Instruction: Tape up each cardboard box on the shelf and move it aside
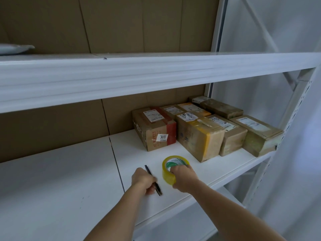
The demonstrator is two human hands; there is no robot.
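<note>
Several taped cardboard boxes are packed together at the right end of the white shelf (69, 167). The nearest-left one is a box with red tape and a "3011" sticker (153, 127); beside it is a box with yellow tape (199, 136). In front of them, my right hand (185, 178) grips a roll of yellowish packing tape (168, 169) standing on edge on the shelf. My left hand (143, 180) holds a dark pen-like knife (153, 180) lying flat on the shelf just left of the roll.
An upper shelf beam (156, 75) crosses above the boxes. A white pouch (15, 48) lies on the upper shelf at left. Brown cardboard sheets (60, 122) line the back. The shelf's white upright (278, 145) stands at the right end.
</note>
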